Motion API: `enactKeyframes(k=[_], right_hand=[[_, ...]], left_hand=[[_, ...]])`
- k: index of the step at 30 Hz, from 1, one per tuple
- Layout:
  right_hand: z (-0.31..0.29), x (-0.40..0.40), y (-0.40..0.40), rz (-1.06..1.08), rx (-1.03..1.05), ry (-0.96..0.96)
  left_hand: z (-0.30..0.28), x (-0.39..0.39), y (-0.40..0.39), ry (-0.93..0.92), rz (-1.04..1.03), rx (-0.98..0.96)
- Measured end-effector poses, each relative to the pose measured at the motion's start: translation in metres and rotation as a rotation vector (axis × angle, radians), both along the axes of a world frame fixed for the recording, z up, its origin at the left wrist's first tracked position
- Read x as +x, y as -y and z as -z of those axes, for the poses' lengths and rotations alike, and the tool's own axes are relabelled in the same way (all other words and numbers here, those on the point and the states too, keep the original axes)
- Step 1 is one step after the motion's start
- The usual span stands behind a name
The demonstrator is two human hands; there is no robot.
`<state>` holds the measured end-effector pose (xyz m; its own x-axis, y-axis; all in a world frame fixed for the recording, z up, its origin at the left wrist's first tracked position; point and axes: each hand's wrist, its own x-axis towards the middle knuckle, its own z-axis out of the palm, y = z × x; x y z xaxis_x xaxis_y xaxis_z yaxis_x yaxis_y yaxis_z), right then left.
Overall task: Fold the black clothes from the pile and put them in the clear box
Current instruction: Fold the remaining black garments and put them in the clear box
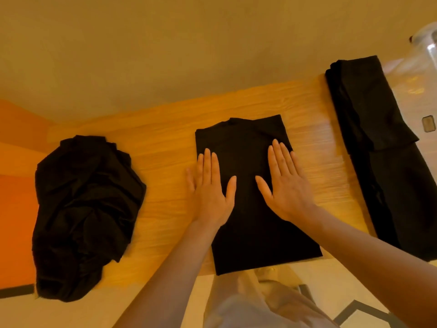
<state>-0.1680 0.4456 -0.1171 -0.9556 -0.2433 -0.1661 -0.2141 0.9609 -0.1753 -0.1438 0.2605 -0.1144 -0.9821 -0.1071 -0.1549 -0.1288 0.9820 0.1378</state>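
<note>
A black garment [248,233] lies folded into a long rectangle in the middle of the wooden table [165,147], its near end hanging over the front edge. My left hand [210,190] lies flat on its left side, fingers straight, partly over the edge onto the wood. My right hand [283,183] presses flat on its right side. A crumpled pile of black clothes [85,209] sits at the table's left end. At the right, folded black clothes [378,147] lie in the clear box [406,74].
The table stands against a plain wall [165,43]. An orange surface [16,209] lies beyond the table's left end. Below the front edge I see light trousers [248,301] and a tiled floor [354,304].
</note>
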Motion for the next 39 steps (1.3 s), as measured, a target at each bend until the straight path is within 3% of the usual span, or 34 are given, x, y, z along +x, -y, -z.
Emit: enactKeyframes(k=[5,9,20,23,26,29,33,39], right_hand=[[0.001,-0.05,0.033,-0.123,-0.071,-0.099],[0.011,-0.097,0.024,-0.007,-0.039,-0.071],[0.009,-0.118,0.013,0.037,-0.051,-0.084],[-0.003,-0.096,0.003,-0.065,-0.202,-0.129],[-0.017,-0.049,-0.01,-0.25,-0.312,-0.158],[-0.017,0.007,-0.025,-0.375,-0.28,-0.098],[-0.006,0.066,-0.049,-0.473,-0.185,-0.032],[-0.006,0.116,-0.069,-0.528,-0.172,-0.035]], left_hand=[[-0.004,-0.052,-0.017,-0.098,0.119,0.064],[0.009,-0.098,0.005,-0.021,0.099,-0.013],[0.007,-0.124,0.027,-0.041,0.13,0.07],[0.0,-0.101,0.037,-0.157,0.201,0.145],[-0.008,-0.058,0.042,-0.24,0.467,0.186],[-0.008,0.003,0.043,-0.193,0.682,0.191],[-0.005,0.073,0.044,-0.032,0.676,0.206],[-0.003,0.131,0.047,0.014,0.675,0.1]])
